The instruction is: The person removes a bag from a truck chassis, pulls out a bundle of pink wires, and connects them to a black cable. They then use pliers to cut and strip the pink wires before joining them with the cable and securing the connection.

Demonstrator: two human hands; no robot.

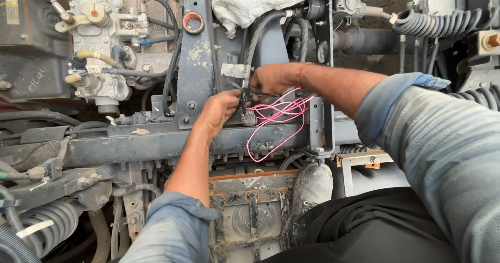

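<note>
We are looking down from the head camera at a dirty grey vehicle frame, and much of the work is hidden from us. The left hand is lying with its back toward us, so its fingers are curling out of sight; it is closing around a small black connector, but we cannot tell how firmly. The right hand is also turning its fingers away from us. It is pinching the top of the same black cable bundle, just above the connector, and the exact contact is hard to make out.

The thin pink wire is hanging in several loose loops between the two hands and the vertical bracket at the right. Its ends are disappearing behind the hands, so we cannot say where they are joining.

A white cloth is being cut off by the top edge. The corrugated black hose is running down behind the right hand. The coiled hoses at the upper right are well apart from the hands.

Room for moving is narrow: the hands are working between the upright beam on the left and the bracket on the right. A dusty shoe is standing on the rusty plate below, near the frame rail.
</note>
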